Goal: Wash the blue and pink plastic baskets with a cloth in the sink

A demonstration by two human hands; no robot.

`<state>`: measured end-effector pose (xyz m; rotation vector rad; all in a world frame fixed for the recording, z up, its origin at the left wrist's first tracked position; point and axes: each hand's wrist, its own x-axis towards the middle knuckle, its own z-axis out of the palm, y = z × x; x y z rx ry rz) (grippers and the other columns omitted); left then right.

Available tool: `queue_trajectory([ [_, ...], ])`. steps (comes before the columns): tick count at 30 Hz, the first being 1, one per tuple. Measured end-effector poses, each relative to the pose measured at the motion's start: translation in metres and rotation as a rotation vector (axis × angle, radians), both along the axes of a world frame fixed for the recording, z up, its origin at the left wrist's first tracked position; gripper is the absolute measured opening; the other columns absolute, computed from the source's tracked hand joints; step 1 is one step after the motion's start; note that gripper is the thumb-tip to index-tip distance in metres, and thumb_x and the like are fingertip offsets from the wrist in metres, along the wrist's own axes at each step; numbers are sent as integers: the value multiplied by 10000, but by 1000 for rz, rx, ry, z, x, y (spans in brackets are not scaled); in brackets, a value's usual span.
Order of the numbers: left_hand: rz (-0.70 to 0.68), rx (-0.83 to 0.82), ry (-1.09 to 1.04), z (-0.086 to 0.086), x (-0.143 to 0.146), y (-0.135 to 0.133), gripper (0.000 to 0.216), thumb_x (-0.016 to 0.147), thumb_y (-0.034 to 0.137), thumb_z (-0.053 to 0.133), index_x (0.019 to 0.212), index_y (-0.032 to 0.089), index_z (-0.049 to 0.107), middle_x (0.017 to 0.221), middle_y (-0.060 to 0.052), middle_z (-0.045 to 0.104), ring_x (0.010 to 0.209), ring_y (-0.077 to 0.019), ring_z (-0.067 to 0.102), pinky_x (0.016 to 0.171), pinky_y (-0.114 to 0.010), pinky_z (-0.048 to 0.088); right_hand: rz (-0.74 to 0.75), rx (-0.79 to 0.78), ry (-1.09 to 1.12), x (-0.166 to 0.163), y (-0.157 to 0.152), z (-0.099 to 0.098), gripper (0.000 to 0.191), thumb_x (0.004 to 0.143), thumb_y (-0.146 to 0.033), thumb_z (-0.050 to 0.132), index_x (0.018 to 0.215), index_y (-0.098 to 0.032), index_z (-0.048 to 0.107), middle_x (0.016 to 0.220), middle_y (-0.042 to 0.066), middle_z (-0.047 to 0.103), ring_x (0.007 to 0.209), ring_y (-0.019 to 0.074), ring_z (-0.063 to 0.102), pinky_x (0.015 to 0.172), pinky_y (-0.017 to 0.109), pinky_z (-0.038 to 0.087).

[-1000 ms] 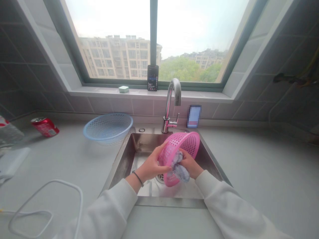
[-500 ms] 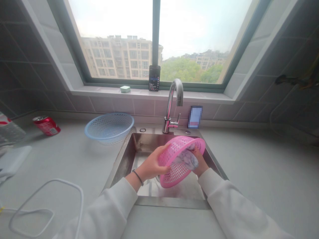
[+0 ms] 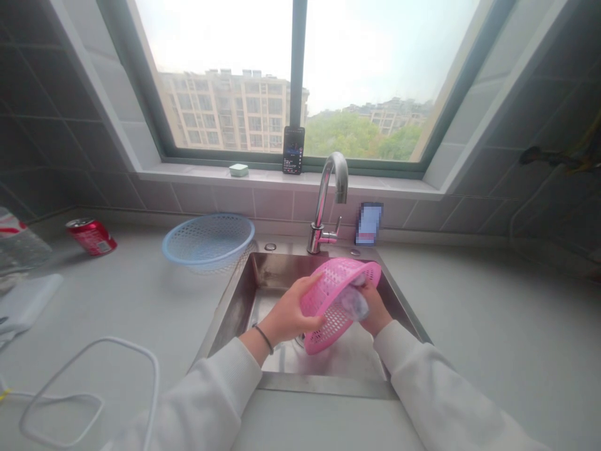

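Note:
A pink perforated plastic basket (image 3: 334, 282) is tilted on its side above the steel sink (image 3: 277, 383), its opening turned to the right. My left hand (image 3: 293, 310) grips its rim from the left, with the thumb over the near edge. Inside the opening, my right hand (image 3: 374, 308) is closed on a pale patterned cloth (image 3: 353, 303) pressed against the basket's inner wall. The cloth is blurred, and some right fingers are hidden behind it. Behind the basket rises the chrome faucet (image 3: 340, 178).
On the left counter stand a blue basket (image 3: 206, 262), a red can (image 3: 92, 237) and a plastic bottle (image 3: 19, 241), with a white cable (image 3: 154, 376) nearer. One phone (image 3: 293, 150) leans on the window, another (image 3: 369, 224) beside the faucet. A green box (image 3: 238, 170) sits on the sill.
The pink basket has turned slightly, its right rim now a little further left. My right hand and the cloth have shifted slightly left within it. My left hand keeps its grip.

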<state>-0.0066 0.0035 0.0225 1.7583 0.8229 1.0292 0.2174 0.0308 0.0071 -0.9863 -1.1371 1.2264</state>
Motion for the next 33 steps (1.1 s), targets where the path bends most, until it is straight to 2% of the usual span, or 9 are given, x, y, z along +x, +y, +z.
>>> queue_trajectory([
  [2, -5, -7, 1, 1, 1, -1, 914, 661, 245, 812, 1504, 284, 462, 1500, -99, 495, 1372, -371, 471, 1196, -526, 338, 114, -61, -50, -14, -14, 3, 340, 613, -255, 800, 942, -237, 715, 874, 33, 760, 828, 279, 698, 781, 445, 573],
  [6, 2, -10, -56, -1, 1, -2, 902, 695, 294, 807, 1519, 268, 439, 1530, -99, 461, 1420, -380, 416, 1222, -517, 297, 324, -22, -176, -30, -32, 15, 291, 626, -186, 777, 914, -219, 744, 869, 32, 769, 841, 260, 694, 814, 418, 563],
  [10, -5, -29, -65, -4, 1, 0, 980, 689, 387, 848, 1544, 272, 385, 1584, -109, 398, 1460, -386, 359, 1241, -530, 246, 313, -10, -157, -29, -32, 20, 310, 634, -169, 767, 940, -219, 750, 879, 25, 773, 836, 248, 705, 836, 408, 556],
  [13, -55, -92, -130, -10, 0, 2, 1158, 664, 509, 873, 1598, 295, 224, 1617, -130, 341, 1464, -395, 362, 1224, -550, 275, 266, -21, -114, -26, -28, 17, 327, 626, -153, 765, 944, -226, 743, 872, 13, 770, 824, 239, 707, 835, 399, 557],
  [17, -43, -109, -124, -16, -3, 5, 1338, 593, 582, 905, 1614, 324, 77, 1673, -149, 193, 1535, -407, 206, 1231, -574, 238, 179, -86, 6, -19, -22, 11, 375, 593, -183, 793, 956, -238, 715, 833, -1, 755, 770, 234, 699, 759, 386, 564],
  [23, -45, -130, -59, -10, -4, 5, 1016, 679, 495, 875, 1531, 261, 375, 1596, -147, 380, 1455, -403, 372, 1225, -573, 255, 42, -107, 45, -2, -8, 4, 363, 582, -260, 838, 912, -244, 689, 820, 10, 737, 759, 246, 681, 737, 399, 552],
  [27, -57, -123, -84, -9, -4, 5, 944, 687, 407, 876, 1504, 247, 431, 1562, -147, 442, 1421, -399, 421, 1210, -565, 289, -28, -117, 98, 2, -4, 2, 340, 629, -314, 815, 940, -260, 690, 833, 10, 743, 756, 245, 681, 778, 423, 552],
  [30, -57, -146, -91, -10, -2, 4, 963, 669, 391, 891, 1505, 245, 435, 1551, -147, 455, 1401, -398, 446, 1198, -559, 314, 21, -117, 81, -5, -8, 3, 336, 632, -289, 803, 948, -258, 696, 832, 9, 747, 782, 258, 695, 800, 439, 558],
  [33, -67, -169, -124, -12, -1, 3, 1033, 624, 432, 919, 1512, 252, 422, 1545, -144, 456, 1386, -404, 461, 1188, -555, 333, 166, -123, -19, -17, -19, 8, 367, 599, -199, 790, 955, -238, 709, 859, 16, 760, 822, 269, 705, 818, 442, 561],
])
